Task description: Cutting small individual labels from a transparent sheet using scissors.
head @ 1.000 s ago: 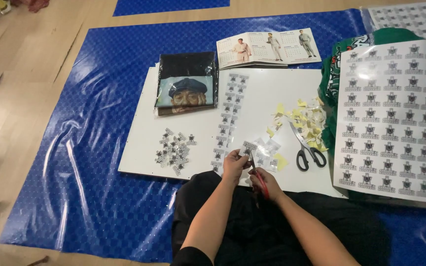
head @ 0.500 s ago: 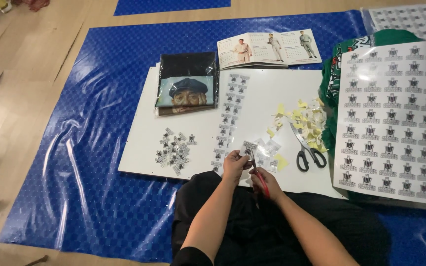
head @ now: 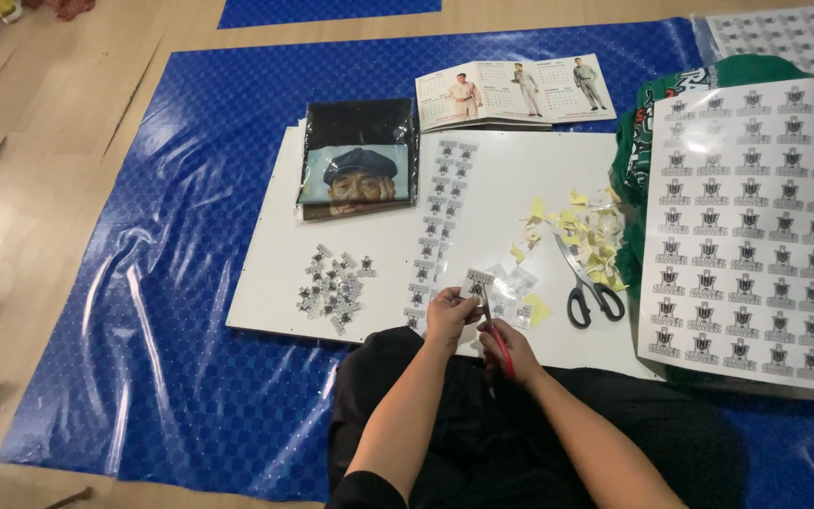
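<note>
My left hand (head: pixel 448 316) pinches a small printed sticker piece (head: pixel 478 282) over the near edge of a white board (head: pixel 520 179). My right hand (head: pixel 511 347) grips red-handled scissors (head: pixel 494 330) whose blades meet the sticker piece. A strip of printed stickers (head: pixel 437 226) lies on the board just beyond my hands. A pile of small cut-out stickers (head: pixel 332 283) sits to the left of them. Clear cut scraps (head: pixel 515 292) lie right by my fingers.
Black-handled scissors (head: pixel 588 287) and yellow paper scraps (head: pixel 581 226) lie to the right. A big sheet of printed stickers (head: pixel 756 226) rests on green cloth (head: pixel 628 151). A folded black shirt (head: pixel 358 160) and an open booklet (head: pixel 512 92) lie beyond. A blue tarp (head: pixel 171 245) covers the wooden floor.
My hands have stayed almost in place over the board's near edge, with only slight shifts of the sticker piece and scissors.
</note>
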